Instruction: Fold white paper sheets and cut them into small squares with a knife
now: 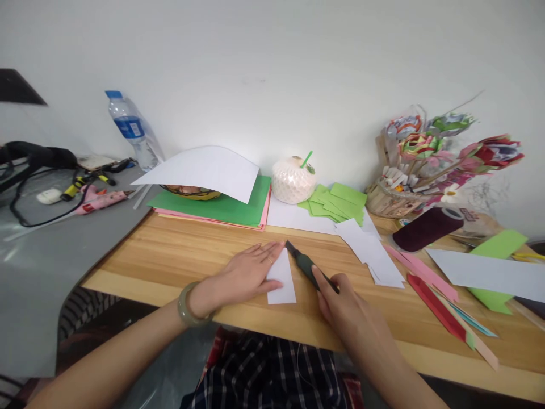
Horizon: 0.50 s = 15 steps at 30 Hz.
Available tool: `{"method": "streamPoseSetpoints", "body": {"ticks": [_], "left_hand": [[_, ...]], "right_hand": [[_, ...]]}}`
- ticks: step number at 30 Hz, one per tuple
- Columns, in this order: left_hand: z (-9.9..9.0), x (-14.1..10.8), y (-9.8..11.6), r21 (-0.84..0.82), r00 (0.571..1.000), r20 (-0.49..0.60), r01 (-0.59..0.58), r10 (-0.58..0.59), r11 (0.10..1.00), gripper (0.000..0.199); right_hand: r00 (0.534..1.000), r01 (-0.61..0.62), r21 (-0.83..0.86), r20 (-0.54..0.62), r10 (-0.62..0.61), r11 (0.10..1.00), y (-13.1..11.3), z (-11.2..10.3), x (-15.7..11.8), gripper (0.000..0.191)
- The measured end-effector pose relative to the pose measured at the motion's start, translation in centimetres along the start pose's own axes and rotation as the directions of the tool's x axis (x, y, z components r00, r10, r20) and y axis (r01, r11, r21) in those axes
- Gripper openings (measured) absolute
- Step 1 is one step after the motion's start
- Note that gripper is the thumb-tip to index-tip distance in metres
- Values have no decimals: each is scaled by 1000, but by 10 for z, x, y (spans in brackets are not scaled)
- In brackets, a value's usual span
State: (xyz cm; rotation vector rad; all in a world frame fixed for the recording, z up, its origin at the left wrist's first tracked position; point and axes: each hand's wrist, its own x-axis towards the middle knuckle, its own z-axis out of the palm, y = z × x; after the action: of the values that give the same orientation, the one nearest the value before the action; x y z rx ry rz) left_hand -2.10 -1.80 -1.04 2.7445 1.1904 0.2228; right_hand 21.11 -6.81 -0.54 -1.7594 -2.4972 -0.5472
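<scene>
My left hand (251,271) lies flat with its fingers stretched out, pressing on a small white piece of paper (283,289) at the front of the wooden table. A ring and a greenish bangle are on that arm. In my right hand (340,304) is a dark green utility knife (307,266), its blade pointing up and left. The blade tip is close to the left fingertips at the paper's far end. Whether it touches the paper, I cannot tell. To the right lie several white paper strips (368,250).
Behind stand a stack of coloured paper (251,207), a foam-net-wrapped fruit (293,180) and green paper pieces (334,201). At right are a basket of paper flowers (394,199), a dark thread spool (428,229) and coloured strips (438,307). A bottle (134,128) and pink glue gun (100,200) are left.
</scene>
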Motion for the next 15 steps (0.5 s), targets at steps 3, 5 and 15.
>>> {"method": "streamPoseSetpoints", "body": {"ticks": [3, 5, 15], "left_hand": [[-1, -2, 0, -54, 1000, 7, 13, -12, 998, 75], [-3, -3, 0, -119, 999, 9, 34, -33, 992, 78], [-8, 9, 6, -429, 970, -54, 190, -236, 883, 63]], "right_hand": [[998, -29, 56, 50, 26, 998, 8, 5, 4, 42], [998, -26, 77, 55, 22, 997, 14, 6, 6, 42], [998, -53, 229, -31, 62, 972, 18, -4, 47, 40]]}}
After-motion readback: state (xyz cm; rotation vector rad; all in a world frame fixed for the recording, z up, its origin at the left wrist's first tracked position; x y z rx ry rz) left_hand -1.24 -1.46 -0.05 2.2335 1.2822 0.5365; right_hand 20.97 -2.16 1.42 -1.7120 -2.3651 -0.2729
